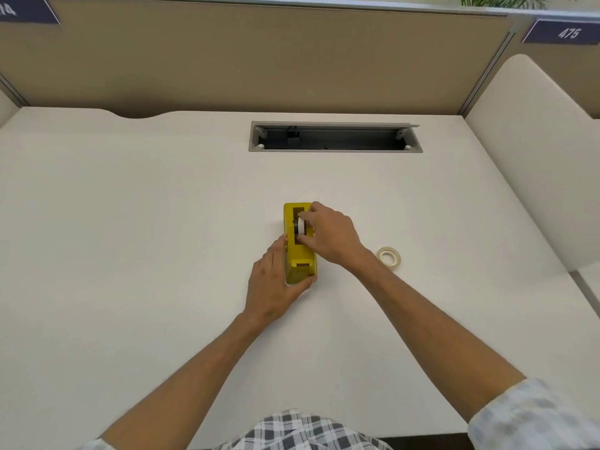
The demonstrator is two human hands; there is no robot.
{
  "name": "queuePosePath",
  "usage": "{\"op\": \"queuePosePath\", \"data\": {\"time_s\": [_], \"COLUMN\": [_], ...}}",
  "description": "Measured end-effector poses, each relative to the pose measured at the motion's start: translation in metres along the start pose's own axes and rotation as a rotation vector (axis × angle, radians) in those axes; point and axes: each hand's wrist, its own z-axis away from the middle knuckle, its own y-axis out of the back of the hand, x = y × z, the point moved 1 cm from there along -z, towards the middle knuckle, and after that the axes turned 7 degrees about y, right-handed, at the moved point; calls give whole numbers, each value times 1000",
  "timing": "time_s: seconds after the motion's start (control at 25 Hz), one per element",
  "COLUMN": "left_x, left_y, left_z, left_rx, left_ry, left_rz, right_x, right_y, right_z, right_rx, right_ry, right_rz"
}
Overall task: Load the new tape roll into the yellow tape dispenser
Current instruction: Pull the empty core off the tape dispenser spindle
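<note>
The yellow tape dispenser stands on the white desk, its cutter end toward me. My left hand grips its near left side, thumb at the front corner. My right hand reaches over from the right and pinches a white roll on a dark hub sitting in the dispenser's slot. A cream tape roll lies flat on the desk to the right of my right wrist, apart from both hands.
An open grey cable tray is recessed in the desk behind the dispenser. A tan partition closes off the back, and a cream divider stands on the right.
</note>
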Motion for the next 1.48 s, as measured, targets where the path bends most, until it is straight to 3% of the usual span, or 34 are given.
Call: {"op": "queuePosePath", "data": {"time_s": [0.6,0.88,1.04,1.28,1.48], "left_x": [-1,-12,-9,22,45], "left_y": [0,7,12,40,56], "left_z": [1,-2,-4,-7,-6], "left_rx": [-2,-123,-106,100,65], "left_ry": [-23,8,34,0,-24], "left_rz": [-35,-20,103,376,523], "right_x": [0,-5,-9,-22,-34], "right_y": [5,10,18,30,40], "right_z": [-2,5,11,31,51], "right_rx": [81,187,244,286,304], "right_ry": [19,22,41,80,115], "right_rz": [-20,-102,-116,-164,-219]}}
